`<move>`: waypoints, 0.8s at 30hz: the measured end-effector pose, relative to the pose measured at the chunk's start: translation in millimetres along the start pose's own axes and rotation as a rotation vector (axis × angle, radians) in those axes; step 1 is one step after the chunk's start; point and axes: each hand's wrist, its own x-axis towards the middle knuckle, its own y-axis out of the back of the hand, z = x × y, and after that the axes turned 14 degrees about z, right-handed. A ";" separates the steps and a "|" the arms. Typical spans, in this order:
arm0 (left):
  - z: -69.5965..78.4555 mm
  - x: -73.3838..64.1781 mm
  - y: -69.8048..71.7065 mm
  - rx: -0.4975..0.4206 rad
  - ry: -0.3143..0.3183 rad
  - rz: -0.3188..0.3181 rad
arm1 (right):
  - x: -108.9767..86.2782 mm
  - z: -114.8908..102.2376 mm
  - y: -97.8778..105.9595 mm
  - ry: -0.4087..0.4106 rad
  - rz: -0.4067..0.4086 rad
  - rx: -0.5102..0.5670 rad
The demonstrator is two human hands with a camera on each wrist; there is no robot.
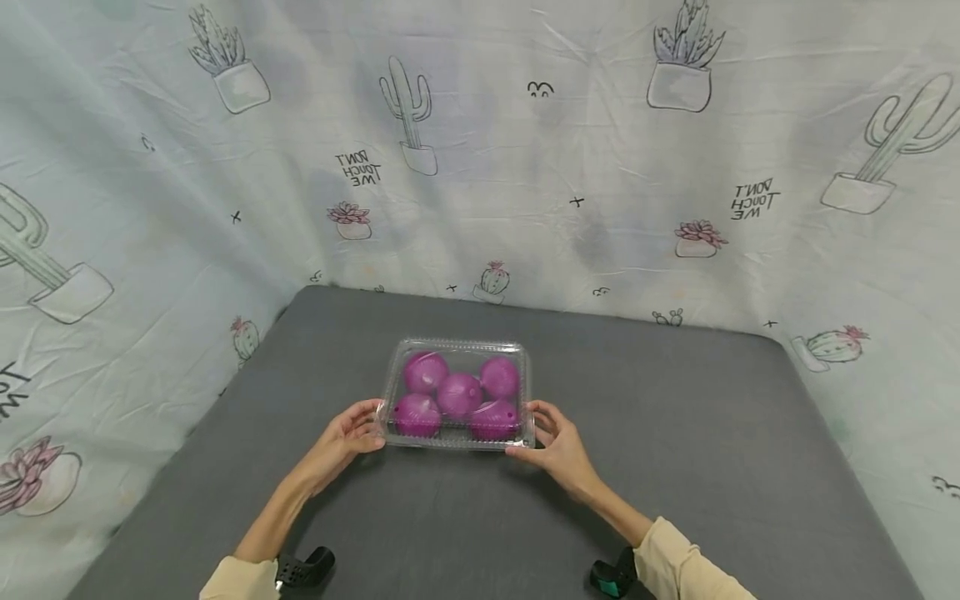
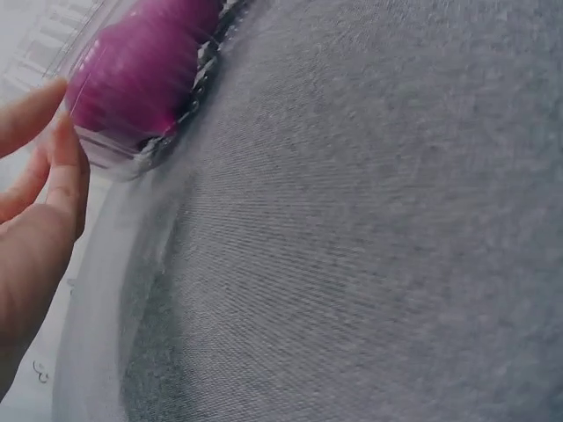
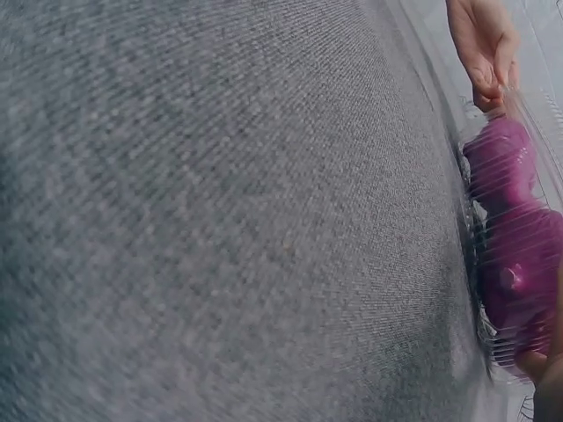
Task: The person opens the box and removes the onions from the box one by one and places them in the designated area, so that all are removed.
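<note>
A clear plastic clamshell box (image 1: 442, 444) with ribbed sides is held between my two hands above the middle of the table. Inside it lie several round, glossy purple balls (image 1: 459, 395), seen through the lid, which lies down over them. My left hand (image 1: 343, 440) pinches the box's left side near the front corner, thumb in front and fingers along the side. On the opposite side, my right hand (image 1: 561, 454) grips the right front corner in the same way. The left wrist view shows the left fingertips (image 2: 63, 141) against the clear wall.
A grey cloth-covered table (image 1: 675, 433) spreads out around the box. Behind it and along the sides hangs a pale curtain (image 1: 480, 167) printed with cacti and lettering. Black bands (image 1: 303, 571) are worn at both wrists, by the cream sleeves (image 1: 686, 558).
</note>
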 end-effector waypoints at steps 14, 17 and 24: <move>3.2 -6.9 -10.6 0.169 -0.048 0.190 | 0.1 -6.8 -0.5 0.100 0.080 -0.267; 2.7 -6.4 -11.1 0.172 -0.030 0.203 | -4.3 -10.4 -4.6 0.059 0.090 -0.243; 2.1 -4.8 -7.7 0.134 -0.003 0.125 | -12.9 -13.7 -12.3 -0.007 0.111 -0.171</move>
